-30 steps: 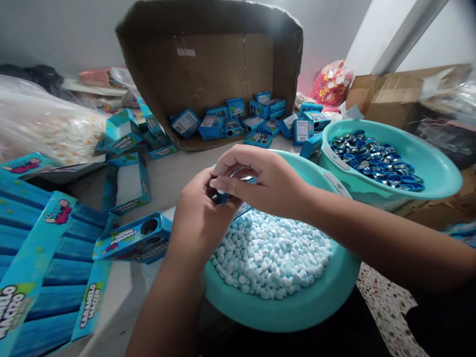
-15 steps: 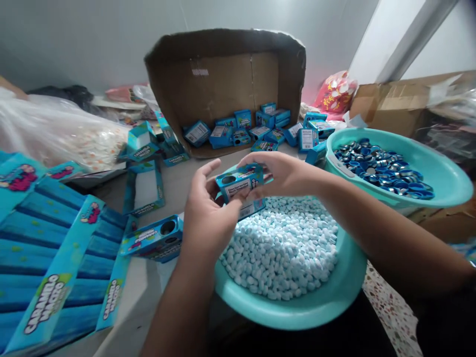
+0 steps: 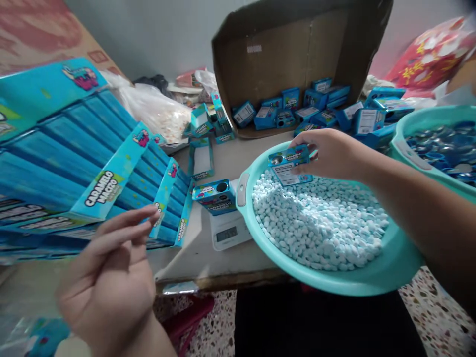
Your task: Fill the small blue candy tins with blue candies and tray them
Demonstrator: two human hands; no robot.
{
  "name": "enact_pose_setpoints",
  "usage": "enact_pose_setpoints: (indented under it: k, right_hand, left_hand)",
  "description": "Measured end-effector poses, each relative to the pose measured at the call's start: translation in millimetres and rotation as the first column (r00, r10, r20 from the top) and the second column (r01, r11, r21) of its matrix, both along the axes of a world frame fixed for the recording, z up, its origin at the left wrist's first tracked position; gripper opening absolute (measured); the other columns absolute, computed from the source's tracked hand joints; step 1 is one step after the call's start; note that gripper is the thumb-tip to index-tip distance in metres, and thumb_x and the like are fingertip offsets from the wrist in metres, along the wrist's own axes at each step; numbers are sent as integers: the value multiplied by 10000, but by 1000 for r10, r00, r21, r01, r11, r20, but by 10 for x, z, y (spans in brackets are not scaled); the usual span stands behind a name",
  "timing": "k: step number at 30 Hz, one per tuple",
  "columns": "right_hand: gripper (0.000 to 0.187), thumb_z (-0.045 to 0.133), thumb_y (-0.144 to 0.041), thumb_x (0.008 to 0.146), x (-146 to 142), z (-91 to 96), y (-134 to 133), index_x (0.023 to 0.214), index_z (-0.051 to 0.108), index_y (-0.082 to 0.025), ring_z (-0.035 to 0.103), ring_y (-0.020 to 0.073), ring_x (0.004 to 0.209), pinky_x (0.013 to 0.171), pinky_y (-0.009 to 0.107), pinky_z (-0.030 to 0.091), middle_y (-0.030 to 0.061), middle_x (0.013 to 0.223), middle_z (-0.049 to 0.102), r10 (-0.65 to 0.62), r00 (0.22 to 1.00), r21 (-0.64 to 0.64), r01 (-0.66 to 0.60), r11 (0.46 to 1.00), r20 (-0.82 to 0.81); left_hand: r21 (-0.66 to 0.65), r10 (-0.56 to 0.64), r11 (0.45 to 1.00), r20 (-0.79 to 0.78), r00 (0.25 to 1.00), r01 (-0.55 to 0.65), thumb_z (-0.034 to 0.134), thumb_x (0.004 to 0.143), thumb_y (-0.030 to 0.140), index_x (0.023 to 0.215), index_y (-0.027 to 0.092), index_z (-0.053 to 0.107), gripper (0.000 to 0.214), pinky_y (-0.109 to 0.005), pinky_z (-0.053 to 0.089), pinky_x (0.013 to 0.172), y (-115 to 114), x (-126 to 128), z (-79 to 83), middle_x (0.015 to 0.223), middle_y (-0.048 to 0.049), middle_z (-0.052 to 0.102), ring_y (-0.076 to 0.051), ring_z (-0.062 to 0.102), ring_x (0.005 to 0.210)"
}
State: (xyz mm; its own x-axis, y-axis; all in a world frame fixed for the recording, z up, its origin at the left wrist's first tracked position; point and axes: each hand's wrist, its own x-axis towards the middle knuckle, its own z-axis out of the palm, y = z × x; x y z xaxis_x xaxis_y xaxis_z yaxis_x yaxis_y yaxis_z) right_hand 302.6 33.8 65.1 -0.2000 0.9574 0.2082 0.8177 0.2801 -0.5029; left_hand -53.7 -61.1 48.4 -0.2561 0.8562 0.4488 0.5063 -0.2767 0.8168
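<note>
- Right hand [image 3: 330,153] grips a small blue box [image 3: 290,163] above the teal basin [image 3: 334,285] of pale candies [image 3: 320,223].
- Left hand [image 3: 111,282] hangs open, empty, near stacked blue cartons [image 3: 74,163].

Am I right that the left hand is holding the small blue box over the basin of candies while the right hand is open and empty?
Not quite: the hands are swapped. In the head view the right hand holds the small blue box over the basin of candies, while the left hand is open and empty.
</note>
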Motion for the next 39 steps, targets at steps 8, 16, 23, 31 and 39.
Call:
enact_pose_setpoints:
  k: [8,16,23,31,39]
  right_hand:
    - [414,794,-384,691,19,-22,5,1055,707,-207,628,211,757,640,331,458,36,873,683,-65,994,-24,67,997,93]
    - [369,744,-359,719,18,-79,-14,1054,690,-214,609,168,666,590,298,423,46,923,690,-44,998,-26,46,999,50]
    - [180,647,-282,792,60,-216,-59,971,659,-293,593,193,554,541,340,390,69,769,683,36,992,54,-29,998,-124]
    - [157,653,-225,694,12,-344,-5,817,635,-320,567,210,560,544,355,346,57,719,646,19,979,165,16,986,-204]
    - [164,647,-275,694,34,-199,-145,832,653,-364,607,291,706,643,413,355,85,812,655,34,944,103,0,995,-328]
  left_hand:
    - [-1,-84,996,87,993,84,767,809,345,1370,296,528,611,-526,486,1122,135,168,-322,1406,-94,566,-306,541,1333]
    - [-31,-65,998,-403,913,58,783,767,386,1494,250,400,833,-534,284,1234,560,403,-307,1548,-161,376,-346,340,1477]
    - [-287,-174,955,-342,923,73,727,799,350,1193,222,661,420,-432,478,1045,558,316,-195,1224,-94,650,-281,622,1166]
    - [-283,-211,953,-376,902,105,700,819,301,1158,276,693,340,-421,522,995,309,293,28,1189,-73,686,-287,646,1143]
    - [177,202,976,-535,820,-124,709,804,575,1276,351,668,524,-537,519,1041,-52,36,1755,1180,4,728,-336,673,1122]
